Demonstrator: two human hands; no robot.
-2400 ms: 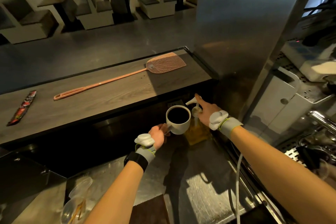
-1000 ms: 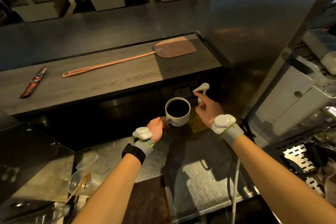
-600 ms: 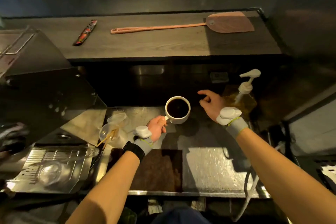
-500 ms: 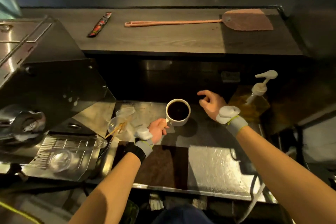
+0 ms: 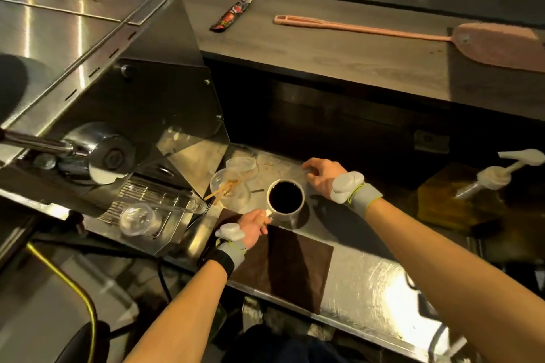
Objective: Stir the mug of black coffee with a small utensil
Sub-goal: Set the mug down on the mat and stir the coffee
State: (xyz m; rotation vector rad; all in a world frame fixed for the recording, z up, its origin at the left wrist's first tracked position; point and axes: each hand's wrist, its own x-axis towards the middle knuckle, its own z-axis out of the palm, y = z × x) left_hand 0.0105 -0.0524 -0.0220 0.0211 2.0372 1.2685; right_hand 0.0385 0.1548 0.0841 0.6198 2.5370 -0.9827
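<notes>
Steel counter (image 5: 368, 283), left hand (image 5: 254, 225) gripping coffee mug (image 5: 285, 200), packet (image 5: 233, 12) print unreadable

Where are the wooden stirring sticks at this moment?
In the head view, the wooden stirring sticks lie in a clear plastic cup just left of the mug.
</notes>
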